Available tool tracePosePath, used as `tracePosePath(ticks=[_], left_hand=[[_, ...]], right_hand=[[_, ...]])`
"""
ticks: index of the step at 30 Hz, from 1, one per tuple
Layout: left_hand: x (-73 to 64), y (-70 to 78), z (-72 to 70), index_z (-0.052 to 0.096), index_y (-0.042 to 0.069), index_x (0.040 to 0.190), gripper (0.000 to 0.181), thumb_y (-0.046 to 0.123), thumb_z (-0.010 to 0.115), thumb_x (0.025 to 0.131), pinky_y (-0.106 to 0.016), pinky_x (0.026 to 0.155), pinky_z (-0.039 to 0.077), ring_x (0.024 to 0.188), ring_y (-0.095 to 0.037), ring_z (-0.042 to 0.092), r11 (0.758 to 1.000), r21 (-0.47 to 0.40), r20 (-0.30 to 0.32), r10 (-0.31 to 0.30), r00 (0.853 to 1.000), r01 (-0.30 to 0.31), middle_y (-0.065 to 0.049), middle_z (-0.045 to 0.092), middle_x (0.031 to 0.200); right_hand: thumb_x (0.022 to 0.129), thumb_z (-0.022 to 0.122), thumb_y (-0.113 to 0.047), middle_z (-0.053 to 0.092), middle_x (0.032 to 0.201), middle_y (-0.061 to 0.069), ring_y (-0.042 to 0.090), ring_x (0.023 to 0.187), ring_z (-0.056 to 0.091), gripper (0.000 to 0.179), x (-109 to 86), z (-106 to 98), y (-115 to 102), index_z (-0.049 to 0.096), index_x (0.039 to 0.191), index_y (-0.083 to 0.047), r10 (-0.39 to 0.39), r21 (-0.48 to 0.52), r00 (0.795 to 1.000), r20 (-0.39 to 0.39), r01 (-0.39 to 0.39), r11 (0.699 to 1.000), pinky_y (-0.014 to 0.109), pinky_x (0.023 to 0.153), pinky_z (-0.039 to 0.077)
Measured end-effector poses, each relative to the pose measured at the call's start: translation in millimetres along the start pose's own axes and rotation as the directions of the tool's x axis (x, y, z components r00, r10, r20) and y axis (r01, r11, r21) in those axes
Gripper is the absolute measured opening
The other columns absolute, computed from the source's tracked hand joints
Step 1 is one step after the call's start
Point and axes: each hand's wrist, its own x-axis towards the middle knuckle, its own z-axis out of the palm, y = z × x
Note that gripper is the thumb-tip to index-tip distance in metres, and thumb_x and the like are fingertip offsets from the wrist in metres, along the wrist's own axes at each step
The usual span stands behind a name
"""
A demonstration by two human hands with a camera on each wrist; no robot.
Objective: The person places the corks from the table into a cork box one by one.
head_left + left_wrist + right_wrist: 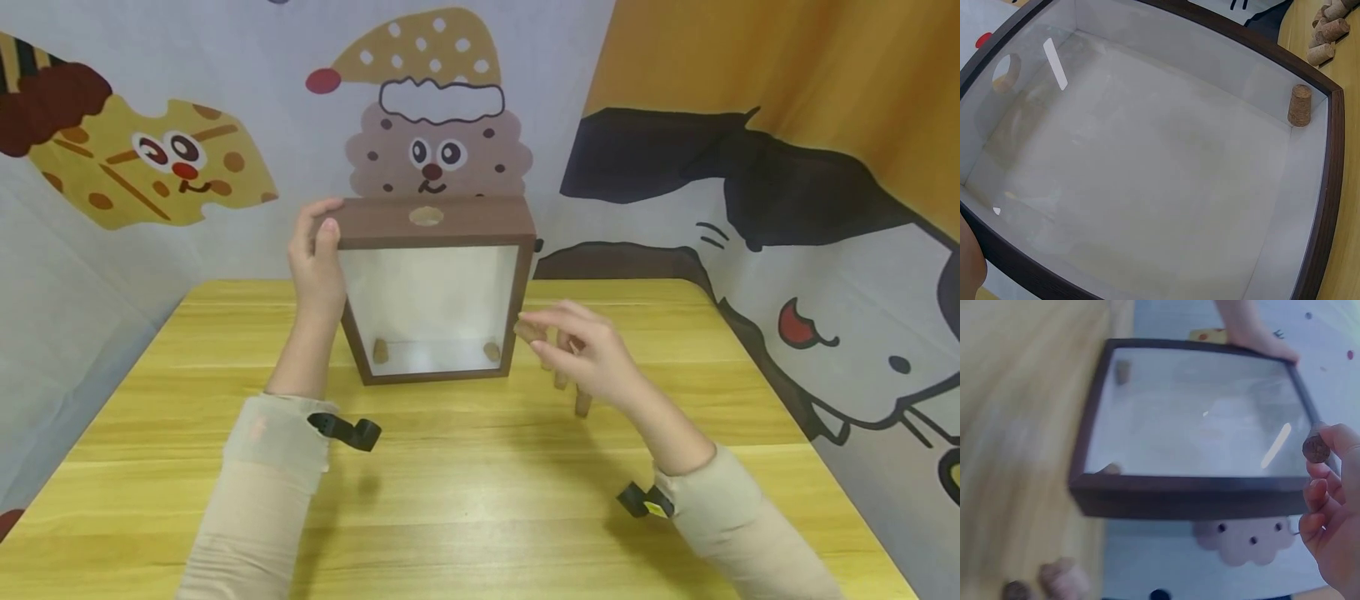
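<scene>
A brown-framed shadow box with a clear front and a round hole in its top stands upright on the table. My left hand grips its upper left corner, thumb on the front edge and fingers over the top. To the right of the frame, my right hand pinches a wine cork between thumb and fingers. Inside the box, one cork sits at the lower left and another cork at the lower right.
Several loose corks lie on the wooden table to the right of the box, partly hidden behind my right hand in the head view. Close behind the table hangs a cartoon-printed cloth.
</scene>
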Motion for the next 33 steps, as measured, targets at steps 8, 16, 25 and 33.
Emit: tracePosePath(ticks=[8,16,25,33], left_hand=[[-0.5,-1.0,0.3,0.06,0.0,0.116,0.049,0.036,0.044,0.087,-0.034,0.1,0.027,0.121,-0.017,0.044,1.0,-0.003,-0.003,0.001,1.0,-0.001,-0.001,0.059,0.122],[-1.6,-0.4,0.1,0.06,0.001,0.117,0.048,0.036,0.044,0.087,-0.034,0.1,0.027,0.121,-0.017,0.044,1.0,0.004,-0.002,-0.012,1.0,0.012,-0.001,0.058,0.123],[-2.0,2.5,1.3,0.059,-0.001,0.118,0.051,0.036,0.043,0.087,-0.034,0.101,0.027,0.122,-0.017,0.044,1.0,0.007,0.007,-0.001,1.0,0.001,-0.006,0.058,0.124],[-2.0,3.3,0.2,0.058,-0.001,0.12,0.049,0.033,0.042,0.089,-0.035,0.101,0.026,0.123,-0.017,0.043,1.0,0.008,0.012,-0.019,1.0,0.019,-0.008,0.057,0.127]], right_hand=[[0.08,0.069,0.006,0.064,0.098,0.002,0.01,0.06,0.044,0.035,35.9,-2.9,-25.8,0.068,0.113,-0.003,-0.067,0.035,0.995,-0.076,0.07,0.997,0.024,0.049,0.032],[0.081,0.071,0.003,0.065,0.094,0.004,0.011,0.059,0.045,0.031,81.0,-6.1,-48.7,0.067,0.112,-0.001,-0.154,0.0,0.982,-0.11,0.155,0.988,0.025,0.049,0.034],[0.084,0.072,-0.008,0.067,0.095,-0.002,0.015,0.056,0.043,0.029,128.2,-3.8,-56.9,0.065,0.112,-0.008,0.008,-0.011,0.997,-0.08,-0.008,1.0,0.026,0.051,0.035],[0.086,0.071,-0.016,0.066,0.097,-0.005,0.016,0.06,0.049,0.029,160.7,4.5,-48.3,0.06,0.112,-0.012,0.175,-0.066,0.984,-0.012,-0.175,0.982,0.027,0.059,0.041]])
